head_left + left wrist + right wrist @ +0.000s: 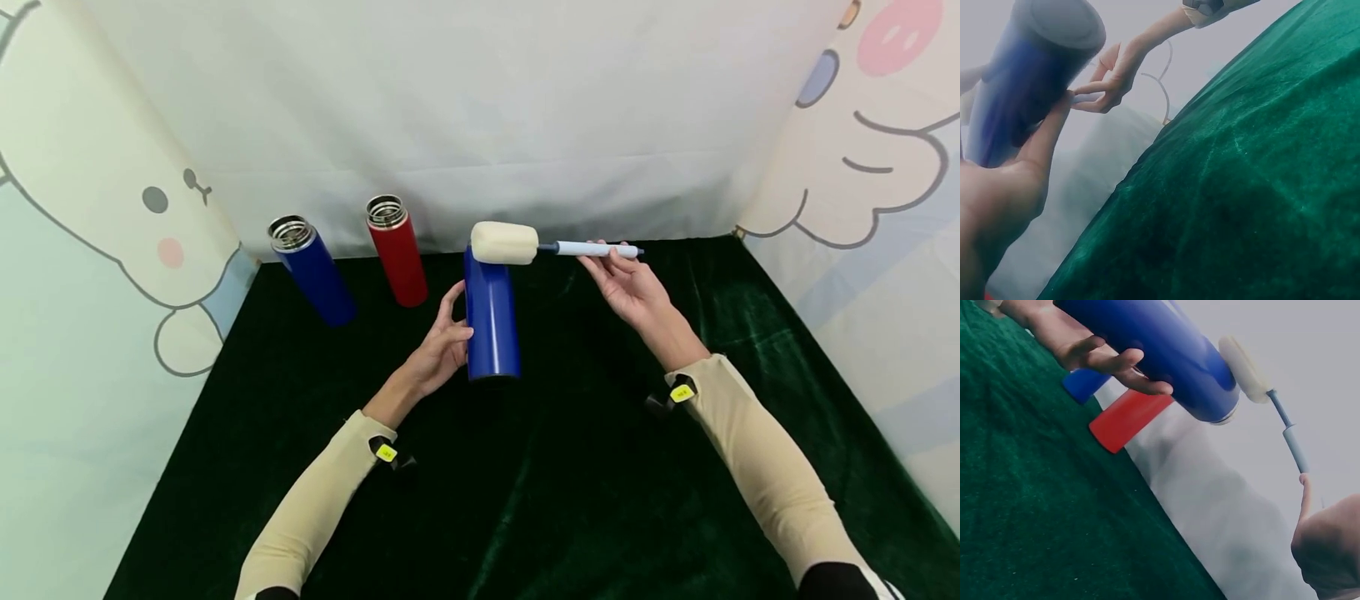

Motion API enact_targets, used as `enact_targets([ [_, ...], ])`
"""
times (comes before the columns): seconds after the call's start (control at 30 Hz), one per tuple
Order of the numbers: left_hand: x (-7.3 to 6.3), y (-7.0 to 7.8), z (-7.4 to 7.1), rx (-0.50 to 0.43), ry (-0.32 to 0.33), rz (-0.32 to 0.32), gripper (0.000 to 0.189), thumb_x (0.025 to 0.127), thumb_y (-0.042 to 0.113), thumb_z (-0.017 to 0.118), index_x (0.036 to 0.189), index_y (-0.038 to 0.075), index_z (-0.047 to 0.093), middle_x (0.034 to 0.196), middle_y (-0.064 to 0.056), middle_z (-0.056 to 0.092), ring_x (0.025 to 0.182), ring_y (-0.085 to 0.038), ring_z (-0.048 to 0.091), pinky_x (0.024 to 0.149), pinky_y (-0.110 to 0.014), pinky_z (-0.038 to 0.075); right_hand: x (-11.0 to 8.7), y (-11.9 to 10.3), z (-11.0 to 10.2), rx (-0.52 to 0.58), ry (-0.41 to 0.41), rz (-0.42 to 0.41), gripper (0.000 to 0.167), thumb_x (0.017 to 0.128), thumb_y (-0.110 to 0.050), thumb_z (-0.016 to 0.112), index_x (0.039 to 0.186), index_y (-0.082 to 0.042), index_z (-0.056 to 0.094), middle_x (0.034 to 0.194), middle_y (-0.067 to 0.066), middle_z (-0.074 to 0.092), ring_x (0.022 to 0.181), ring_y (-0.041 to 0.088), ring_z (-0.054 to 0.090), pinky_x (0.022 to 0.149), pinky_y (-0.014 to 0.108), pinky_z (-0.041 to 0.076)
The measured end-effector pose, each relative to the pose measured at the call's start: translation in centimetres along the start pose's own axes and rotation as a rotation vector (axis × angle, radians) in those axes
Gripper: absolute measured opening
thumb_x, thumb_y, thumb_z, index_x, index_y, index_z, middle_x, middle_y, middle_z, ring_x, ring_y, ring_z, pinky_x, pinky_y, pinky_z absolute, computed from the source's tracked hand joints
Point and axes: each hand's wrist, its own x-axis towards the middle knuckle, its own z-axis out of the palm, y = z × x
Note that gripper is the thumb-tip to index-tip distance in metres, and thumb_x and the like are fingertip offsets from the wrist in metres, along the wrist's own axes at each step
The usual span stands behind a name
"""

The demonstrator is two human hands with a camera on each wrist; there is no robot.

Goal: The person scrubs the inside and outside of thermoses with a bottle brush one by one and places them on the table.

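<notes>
My left hand (441, 350) grips a blue bottle (492, 321) by its side and holds it up off the cloth, fingers and thumb around the body. Between the fingers and thumb of my right hand (633, 287) is the pale handle of a sponge bottle brush (506, 243), lying level. Its cream sponge head overlaps the bottle's top end in the head view and hides the mouth there. Seen from the right wrist, the sponge sits right beside the bottle's metal rim (1229, 417), outside it.
An uncapped red bottle (401, 262) and another uncapped blue bottle (318, 279) stand at the back left, metal mouths upward. Dark green velvet cloth (480, 500) covers the table. A white curtain (480, 100) hangs behind, with cartoon-printed panels on both sides.
</notes>
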Motion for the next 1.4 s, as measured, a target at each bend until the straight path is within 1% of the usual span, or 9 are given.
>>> enact_targets([
  [0.17, 0.0, -0.1, 0.1, 0.035, 0.037, -0.024, 0.089, 0.089, 0.011, 0.055, 0.155, 0.041, 0.003, 0.143, -0.014, 0.037, 0.110, -0.020, 0.066, 0.086, -0.031, 0.059, 0.0, 0.2, -0.8, 0.004, 0.013, 0.019, 0.069, 0.100, 0.005, 0.054, 0.151, -0.040, 0.037, 0.144, 0.002, 0.051, 0.149, 0.016, 0.041, 0.122, 0.039, 0.037],
  [0.4, 0.0, -0.3, -0.3, 0.049, 0.045, -0.017, 0.099, 0.087, 0.017, 0.068, 0.156, 0.044, 0.002, 0.147, -0.017, 0.035, 0.116, -0.025, 0.062, 0.087, -0.034, 0.059, -0.6, -0.1, -2.0, 0.024, 0.036, 0.050, 0.078, 0.101, 0.005, 0.054, 0.150, -0.050, 0.030, 0.147, -0.003, 0.047, 0.148, 0.017, 0.043, 0.124, 0.036, 0.035],
  [0.5, 0.1, -0.1, -0.4, 0.061, 0.039, -0.012, 0.098, 0.088, 0.015, 0.065, 0.156, 0.047, 0.002, 0.151, -0.019, 0.035, 0.120, -0.027, 0.060, 0.089, -0.038, 0.060, -1.0, -0.3, -2.4, 0.028, 0.050, 0.065, 0.073, 0.101, 0.005, 0.053, 0.148, -0.047, 0.031, 0.146, -0.002, 0.048, 0.147, 0.019, 0.044, 0.124, 0.035, 0.034],
  [0.7, 0.1, 0.0, -0.7, 0.067, 0.046, -0.004, 0.095, 0.093, 0.007, 0.056, 0.156, 0.050, 0.000, 0.150, -0.020, 0.038, 0.119, -0.026, 0.062, 0.088, -0.039, 0.062, -1.7, -0.8, -3.4, -0.027, 0.035, 0.109, 0.038, 0.103, 0.003, 0.052, 0.123, -0.027, 0.042, 0.133, 0.006, 0.055, 0.141, 0.020, 0.052, 0.122, 0.037, 0.038],
  [0.87, 0.2, 0.3, -0.8, 0.049, 0.088, 0.004, 0.097, 0.091, 0.006, 0.053, 0.156, 0.051, -0.002, 0.147, -0.017, 0.038, 0.116, -0.024, 0.064, 0.087, -0.036, 0.060, -2.4, -1.1, -4.3, -0.079, -0.002, 0.164, 0.022, 0.104, 0.000, 0.050, 0.115, -0.018, 0.048, 0.131, 0.009, 0.057, 0.133, 0.024, 0.058, 0.119, 0.042, 0.042],
  [1.03, 0.4, 0.5, -0.8, 0.024, 0.121, -0.015, 0.094, 0.091, 0.007, 0.050, 0.154, 0.052, -0.002, 0.154, -0.015, 0.028, 0.120, -0.024, 0.060, 0.092, -0.036, 0.056, -3.2, -1.3, -5.2, -0.113, -0.027, 0.216, 0.022, 0.107, -0.003, 0.045, 0.121, -0.020, 0.047, 0.131, 0.010, 0.056, 0.128, 0.029, 0.060, 0.118, 0.043, 0.043],
  [1.2, 0.7, 0.6, -0.6, -0.016, 0.141, -0.020, 0.088, 0.095, 0.010, 0.049, 0.154, 0.053, 0.000, 0.160, -0.016, 0.022, 0.124, -0.025, 0.056, 0.096, -0.037, 0.055, -3.9, -1.5, -5.8, -0.180, -0.028, 0.256, 0.030, 0.107, -0.005, 0.044, 0.130, -0.024, 0.044, 0.132, 0.013, 0.057, 0.126, 0.028, 0.061, 0.117, 0.042, 0.044],
  [1.3, 0.8, 0.6, -0.6, -0.063, 0.113, -0.004, 0.091, 0.095, 0.012, 0.057, 0.153, 0.054, 0.000, 0.163, -0.017, 0.020, 0.126, -0.027, 0.058, 0.098, -0.039, 0.056, -4.2, -1.6, -5.9, -0.217, -0.036, 0.254, 0.037, 0.107, -0.002, 0.045, 0.136, -0.025, 0.042, 0.135, 0.011, 0.053, 0.126, 0.028, 0.061, 0.116, 0.043, 0.046],
  [1.4, 0.9, 0.5, -0.6, -0.101, 0.072, 0.009, 0.101, 0.091, 0.013, 0.069, 0.152, 0.055, 0.000, 0.165, -0.016, 0.017, 0.128, -0.029, 0.059, 0.101, -0.040, 0.055, -4.3, -1.7, -5.9, -0.243, -0.048, 0.246, 0.039, 0.107, -0.002, 0.045, 0.138, -0.024, 0.042, 0.140, 0.009, 0.048, 0.126, 0.028, 0.060, 0.115, 0.044, 0.047],
])
